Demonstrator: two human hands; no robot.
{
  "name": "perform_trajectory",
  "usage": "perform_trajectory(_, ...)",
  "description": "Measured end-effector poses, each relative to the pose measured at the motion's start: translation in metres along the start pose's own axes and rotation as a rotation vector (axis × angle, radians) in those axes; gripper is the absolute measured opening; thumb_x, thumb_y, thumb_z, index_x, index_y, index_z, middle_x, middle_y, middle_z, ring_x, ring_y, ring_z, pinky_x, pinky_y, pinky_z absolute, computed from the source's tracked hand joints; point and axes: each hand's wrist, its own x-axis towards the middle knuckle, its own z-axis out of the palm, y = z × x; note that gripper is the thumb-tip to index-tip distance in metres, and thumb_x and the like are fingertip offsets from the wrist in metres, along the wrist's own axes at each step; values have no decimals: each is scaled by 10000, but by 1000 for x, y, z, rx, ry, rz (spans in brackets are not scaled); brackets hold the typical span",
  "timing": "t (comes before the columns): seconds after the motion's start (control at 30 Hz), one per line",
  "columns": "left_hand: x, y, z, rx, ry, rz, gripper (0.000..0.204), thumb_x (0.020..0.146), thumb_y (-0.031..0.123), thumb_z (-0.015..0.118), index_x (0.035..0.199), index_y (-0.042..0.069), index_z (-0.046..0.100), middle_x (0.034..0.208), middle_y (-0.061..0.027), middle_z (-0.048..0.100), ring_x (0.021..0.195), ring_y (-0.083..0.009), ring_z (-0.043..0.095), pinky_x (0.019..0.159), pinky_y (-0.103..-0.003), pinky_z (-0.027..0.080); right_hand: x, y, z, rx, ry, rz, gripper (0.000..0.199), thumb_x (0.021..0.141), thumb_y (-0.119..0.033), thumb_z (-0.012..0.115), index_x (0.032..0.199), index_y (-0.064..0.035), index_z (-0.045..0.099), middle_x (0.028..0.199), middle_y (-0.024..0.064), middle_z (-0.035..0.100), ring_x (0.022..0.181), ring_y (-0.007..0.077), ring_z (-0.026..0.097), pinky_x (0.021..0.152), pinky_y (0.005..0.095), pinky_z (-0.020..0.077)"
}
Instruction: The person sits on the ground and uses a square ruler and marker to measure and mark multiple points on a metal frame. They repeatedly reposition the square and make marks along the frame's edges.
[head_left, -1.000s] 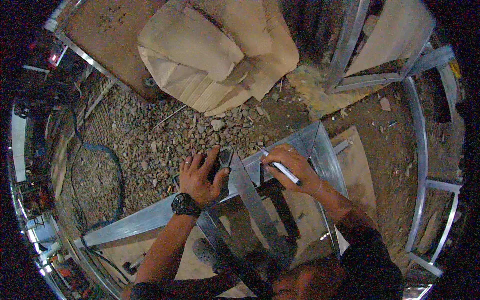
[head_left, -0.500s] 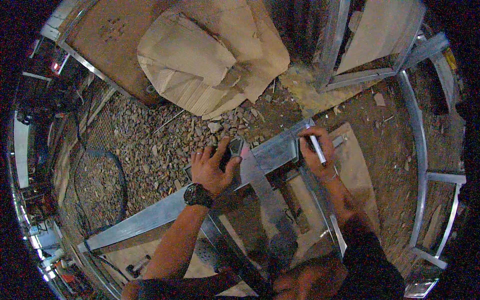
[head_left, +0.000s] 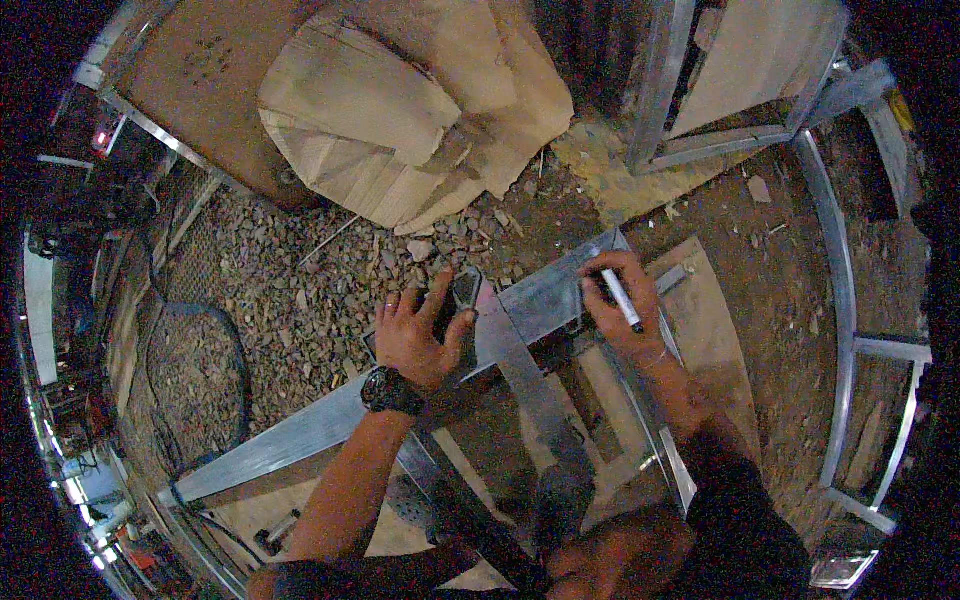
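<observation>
A long silvery metal beam (head_left: 290,432) runs slantwise across the view, from near left to far right. My left hand (head_left: 415,338) lies spread on it, with a dark watch (head_left: 392,391) on the wrist. Its thumb and forefinger rest beside the dark looped end of a flat grey strip-like tool (head_left: 528,368) that crosses the beam; the tool's exact kind is unclear. In my right hand (head_left: 632,312), over the beam's far right end, is a white marker pen (head_left: 617,294) with a dark back end. The fingers hide its tip.
Gravel (head_left: 310,285) lies beyond the beam, under a crumpled cardboard sheet (head_left: 360,95). Metal frames stand at far right (head_left: 722,148) and along the right side (head_left: 842,330). A black hose (head_left: 242,365) curves on the left. Another metal bar (head_left: 425,470) lies below my left hand.
My right hand with the marker pen has shifted slightly left and nearer across the beam's end. My left hand stays in place on the beam. The whole view has drifted a little.
</observation>
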Motion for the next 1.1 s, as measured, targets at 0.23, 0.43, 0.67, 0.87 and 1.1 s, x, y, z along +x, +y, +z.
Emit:
perform_trajectory(0.23,2,2,2,21,24,8,615,945,545,655,1461,214,596,1125,-212,662,1067,-433,609,965,-555,466,2,-17,25,-21,-27,-121,313,832,21,742,1111,-72,635,959,136,679,855,287,697,769,382,562)
perform_trajectory(0.43,-1,-1,1,29,60,14,607,947,538,655,1458,214,602,1158,-226,664,1107,-441,612,988,-566,463,5,-21,26,-69,-43,-315,281,831,22,740,1085,-51,645,1000,159,678,922,365,673,816,428,551)
perform_trajectory(0.67,1,1,0,14,75,26,578,943,492,672,1443,206,612,1061,-193,651,1027,-424,610,928,-547,473,5,-20,25,-65,-70,-324,292,827,14,754,1093,-44,649,1007,167,679,916,362,672,809,424,552)
perform_trajectory(0.87,0,-3,3,14,96,59,572,938,478,684,1429,193,619,1026,-180,643,996,-408,610,907,-532,474,5,-20,26,-71,-72,-336,276,829,-5,774,1077,-51,661,1012,172,686,916,362,677,815,427,559)
perform_trajectory(1.1,2,3,-3,4,63,29,565,939,467,682,1429,193,616,1014,-181,644,983,-407,610,906,-528,472,3,-20,26,-71,-119,-320,260,846,-14,769,1081,-53,663,1020,176,693,956,370,679,839,443,558)
